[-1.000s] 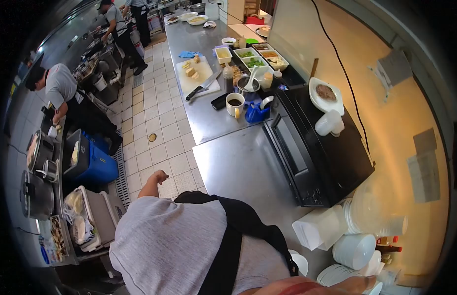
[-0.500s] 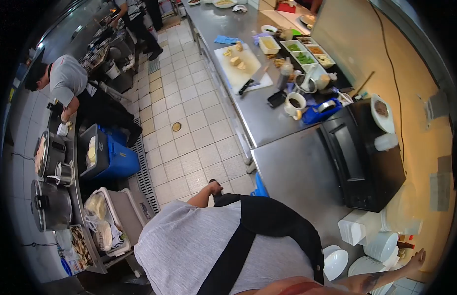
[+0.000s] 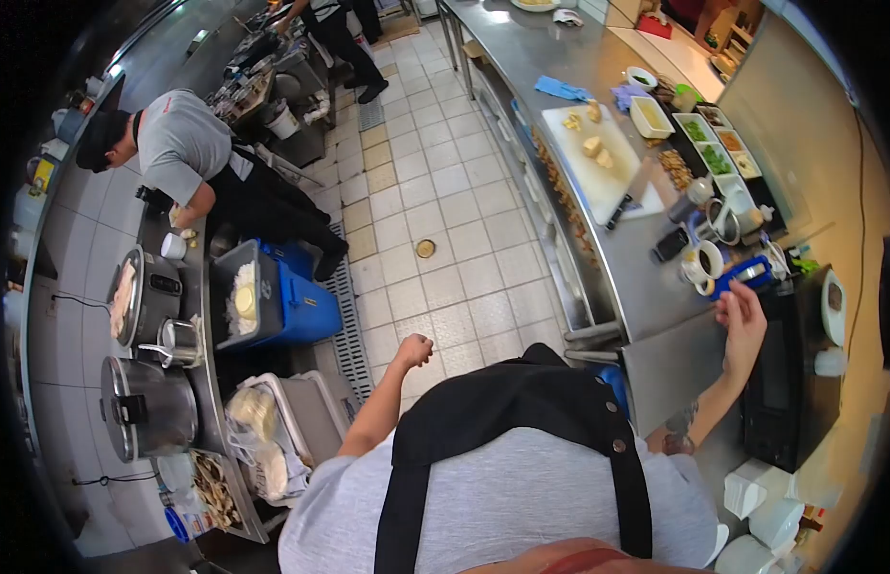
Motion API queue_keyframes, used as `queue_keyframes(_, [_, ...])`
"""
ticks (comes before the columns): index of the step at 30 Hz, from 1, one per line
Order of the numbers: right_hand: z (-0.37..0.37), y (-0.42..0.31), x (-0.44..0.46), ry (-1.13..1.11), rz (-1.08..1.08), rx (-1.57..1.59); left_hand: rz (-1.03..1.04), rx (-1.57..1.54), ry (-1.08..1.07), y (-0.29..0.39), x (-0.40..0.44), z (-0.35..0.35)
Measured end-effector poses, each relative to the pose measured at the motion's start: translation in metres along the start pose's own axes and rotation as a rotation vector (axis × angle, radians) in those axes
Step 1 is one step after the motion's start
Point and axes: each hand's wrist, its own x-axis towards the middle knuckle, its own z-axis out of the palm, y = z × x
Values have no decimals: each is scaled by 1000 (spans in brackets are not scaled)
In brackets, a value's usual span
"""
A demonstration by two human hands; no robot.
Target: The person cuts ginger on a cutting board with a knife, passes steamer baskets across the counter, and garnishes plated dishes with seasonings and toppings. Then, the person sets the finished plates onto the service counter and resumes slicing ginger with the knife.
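Observation:
My right hand [image 3: 742, 323] is raised over the steel counter [image 3: 656, 368], its fingers loosely bent and apart, holding nothing. Its fingertips overlap a blue tape dispenser [image 3: 751, 272]; whether they touch it I cannot tell. Close by are a white mug [image 3: 700, 262] with dark contents and a small black container [image 3: 670, 245]. Farther along lies a white cutting board [image 3: 571, 172] with pale, peeled chunks [image 3: 594, 148] and a knife [image 3: 619, 210]. My left hand [image 3: 415, 351] hangs over the tiled floor, fingers curled, with nothing seen in it.
A black oven [image 3: 791, 383] stands at the right, with white bowls [image 3: 776, 522] below it. A co-worker [image 3: 187, 143] bends over the left bench. Near that bench are a blue bin [image 3: 309, 304] and a large lidded pot [image 3: 158, 407]. Another person stands farther back.
My right hand has swung from low at the right, near the bowls, up and forward to the tape dispenser. The view has turned right. My left hand stays low over the floor.

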Motion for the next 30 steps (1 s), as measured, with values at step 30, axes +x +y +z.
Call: queue_keyframes(30, [819,-45,520,-1007,15,331,-351,-511,347,27,419,-345])
